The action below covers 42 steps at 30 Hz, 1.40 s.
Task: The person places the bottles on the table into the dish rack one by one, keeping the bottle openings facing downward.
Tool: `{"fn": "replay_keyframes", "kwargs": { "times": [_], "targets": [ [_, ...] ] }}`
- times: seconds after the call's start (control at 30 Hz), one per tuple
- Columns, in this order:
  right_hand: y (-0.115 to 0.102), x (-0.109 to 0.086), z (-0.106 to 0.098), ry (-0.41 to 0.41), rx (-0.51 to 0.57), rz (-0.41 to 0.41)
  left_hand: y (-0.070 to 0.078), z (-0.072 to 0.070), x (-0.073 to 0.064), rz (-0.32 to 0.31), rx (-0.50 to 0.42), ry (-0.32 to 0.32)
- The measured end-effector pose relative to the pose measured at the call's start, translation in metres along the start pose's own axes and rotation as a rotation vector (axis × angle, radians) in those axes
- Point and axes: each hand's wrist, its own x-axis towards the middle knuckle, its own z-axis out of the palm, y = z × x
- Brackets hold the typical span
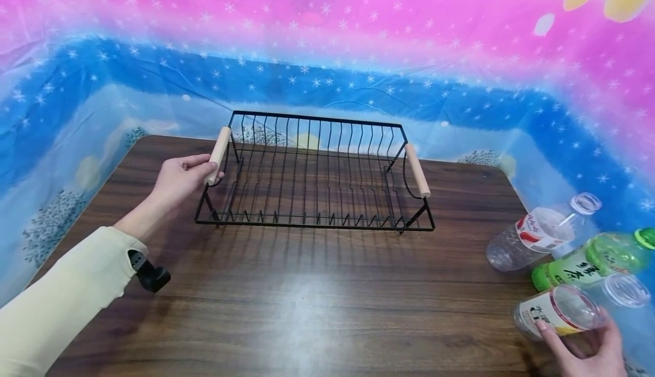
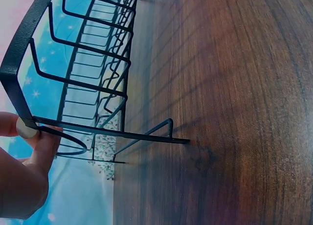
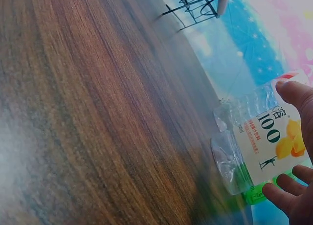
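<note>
A black wire dish rack (image 1: 314, 226) with two pale wooden handles stands on the table. My left hand (image 1: 184, 175) grips its left wooden handle (image 1: 219, 155); in the left wrist view, the thumb and fingers (image 2: 46, 149) meet around the handle's end. At the right side, my right hand (image 1: 588, 346) holds a clear plastic bottle (image 1: 555, 311) with a white label, thumb across the label and fingers on the other side. The right wrist view shows fruit printed on this label (image 3: 271, 137). Just behind it are a green tea bottle (image 1: 578, 269) and a clear red-labelled bottle (image 1: 532, 235).
The brown wood-grain table (image 1: 307, 291) has a back edge close behind the rack. A pink and blue snowflake-patterned cloth (image 1: 317, 75) hangs around the back and sides. On the left sleeve's cuff sits a black strap with a small device (image 1: 150, 274).
</note>
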Motion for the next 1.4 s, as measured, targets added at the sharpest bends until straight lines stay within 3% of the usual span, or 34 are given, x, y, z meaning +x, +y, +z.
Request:
{"fn": "replay_keyframes", "kwargs": {
  "times": [0.3,0.53,0.6,0.97,1.4],
  "targets": [
    [0.004,0.003,0.003,0.05,-0.007,-0.003,0.004,0.001,0.006,-0.052,-0.1,-0.051],
    [0.005,0.005,0.004,0.051,-0.024,-0.016,0.003,-0.005,0.012,-0.09,-0.349,-0.153],
    [0.006,0.006,0.004,0.049,-0.039,-0.024,0.003,-0.006,0.013,-0.101,-0.383,-0.179],
    [0.009,0.011,0.005,0.048,-0.006,-0.044,0.007,-0.011,0.016,-0.179,-0.401,-0.198],
    [0.006,0.009,0.006,0.043,-0.022,-0.026,0.008,-0.011,0.019,-0.178,-0.344,-0.198]
  ]
}}
